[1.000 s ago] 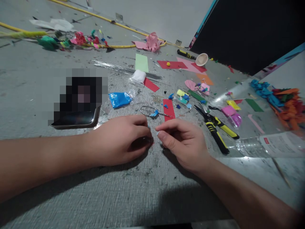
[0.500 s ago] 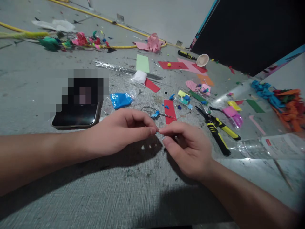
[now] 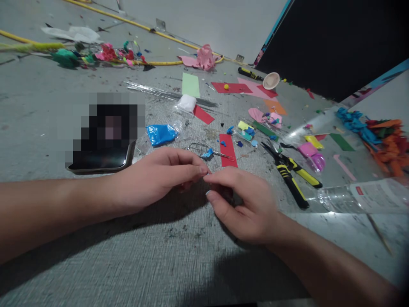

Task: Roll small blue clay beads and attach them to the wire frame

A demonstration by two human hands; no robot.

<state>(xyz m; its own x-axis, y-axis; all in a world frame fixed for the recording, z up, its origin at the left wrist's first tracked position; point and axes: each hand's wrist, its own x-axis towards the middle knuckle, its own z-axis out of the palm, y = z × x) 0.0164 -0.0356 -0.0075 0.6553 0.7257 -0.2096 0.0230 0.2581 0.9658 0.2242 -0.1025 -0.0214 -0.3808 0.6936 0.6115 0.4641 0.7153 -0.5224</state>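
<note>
My left hand (image 3: 166, 172) hovers over the grey table with thumb and index finger pinched together. Whatever is in the pinch is too small to make out. My right hand (image 3: 244, 202) meets it from the other side, its index fingertip touching the left fingertips. The right thumb hangs apart below, with a whitish tip. Just beyond the fingers lie a bent wire loop (image 3: 198, 149) with a blue clay bit (image 3: 208, 152) on it and a red paper strip (image 3: 227, 150). A blue clay packet (image 3: 162, 134) sits behind my left hand.
A phone (image 3: 102, 149) lies left, partly blurred. Yellow-black pliers (image 3: 286, 170) rest right, near a clear plastic bottle (image 3: 367, 196). Behind are thin wires (image 3: 153, 91), a white clay packet (image 3: 187, 103), a small cup (image 3: 271, 80) and crumpled coloured paper (image 3: 383, 136).
My right hand has shifted slightly left, and its thumb has dropped further from the index finger. The pale specks below my left hand no longer show.
</note>
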